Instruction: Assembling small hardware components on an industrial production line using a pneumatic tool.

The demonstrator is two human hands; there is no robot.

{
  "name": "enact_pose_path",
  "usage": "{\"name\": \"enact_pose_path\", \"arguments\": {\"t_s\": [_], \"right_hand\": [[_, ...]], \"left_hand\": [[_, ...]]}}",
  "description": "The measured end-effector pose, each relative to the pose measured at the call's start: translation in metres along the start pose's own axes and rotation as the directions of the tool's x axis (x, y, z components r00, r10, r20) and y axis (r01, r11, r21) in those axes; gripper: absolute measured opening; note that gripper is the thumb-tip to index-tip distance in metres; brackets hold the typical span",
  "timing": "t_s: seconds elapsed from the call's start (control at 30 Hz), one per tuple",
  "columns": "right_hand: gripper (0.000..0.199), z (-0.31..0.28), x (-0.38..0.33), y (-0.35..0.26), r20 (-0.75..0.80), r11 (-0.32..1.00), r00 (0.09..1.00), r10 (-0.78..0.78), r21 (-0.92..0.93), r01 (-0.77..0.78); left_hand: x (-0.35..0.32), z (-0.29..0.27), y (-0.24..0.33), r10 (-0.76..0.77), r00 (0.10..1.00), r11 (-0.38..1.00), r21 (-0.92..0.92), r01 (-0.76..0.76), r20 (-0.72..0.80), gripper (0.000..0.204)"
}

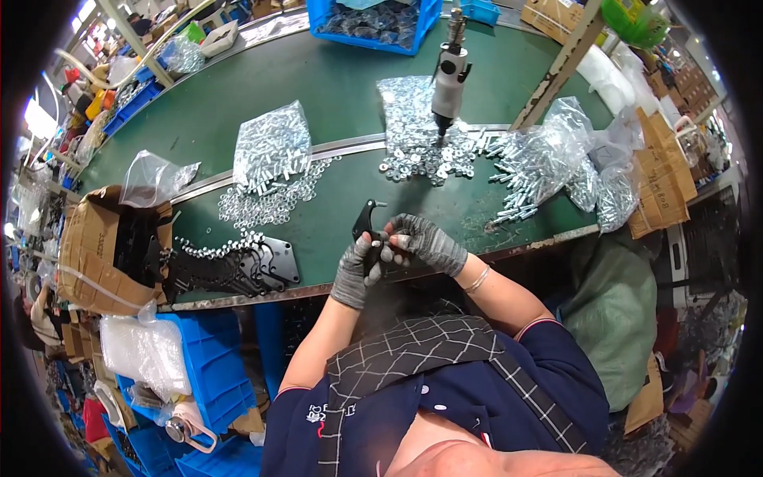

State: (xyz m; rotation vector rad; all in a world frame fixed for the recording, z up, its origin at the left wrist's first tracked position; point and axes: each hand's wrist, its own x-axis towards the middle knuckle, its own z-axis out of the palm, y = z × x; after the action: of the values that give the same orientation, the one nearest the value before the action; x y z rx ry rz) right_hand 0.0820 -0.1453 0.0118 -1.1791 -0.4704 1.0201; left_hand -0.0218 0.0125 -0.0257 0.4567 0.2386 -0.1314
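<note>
My left hand point(356, 269), in a grey fingerless glove, is closed round a black metal bracket point(365, 220) just above the bench's near edge. A silver bolt point(381, 204) sticks out sideways from the bracket's upper end. My right hand point(427, 242), gloved the same way, has its fingers pinched together against the bracket's side; whatever small part they hold is hidden. Beyond the hands lies a heap of silver nuts and washers point(425, 161). Over that heap hangs a grey-and-black air screwdriver point(449, 83), pointing down.
Black brackets point(258, 265) lie stacked at left beside a cardboard box point(91, 254). Loose washers point(262, 200) spill below a bag of spacers point(274, 143). Bolts point(524, 179) and plastic bags lie at right, near a slanted metal post point(556, 67). A blue crate point(377, 40) stands at the back.
</note>
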Motion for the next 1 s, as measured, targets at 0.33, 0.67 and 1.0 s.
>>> {"name": "enact_pose_path", "arguments": {"t_s": [0.33,0.67,1.0], "right_hand": [[0.029,-0.114,0.042,-0.032,-0.52,0.129,0.786,-0.336,-0.852,-0.508],[0.029,-0.124,0.042,-0.031,-0.373,0.027,0.88,-0.294,-0.924,-0.382],[0.021,-0.125,0.034,-0.039,-0.289,-0.427,0.947,-0.138,-0.846,-0.32]], "left_hand": [[0.046,0.025,0.02,0.133,0.95,0.813,0.579,0.059,-0.284,0.03],[0.046,0.026,0.021,0.11,0.955,0.82,0.568,0.069,-0.275,0.027],[0.048,0.023,0.021,0.106,0.955,0.819,0.569,0.075,-0.278,0.027]]}}
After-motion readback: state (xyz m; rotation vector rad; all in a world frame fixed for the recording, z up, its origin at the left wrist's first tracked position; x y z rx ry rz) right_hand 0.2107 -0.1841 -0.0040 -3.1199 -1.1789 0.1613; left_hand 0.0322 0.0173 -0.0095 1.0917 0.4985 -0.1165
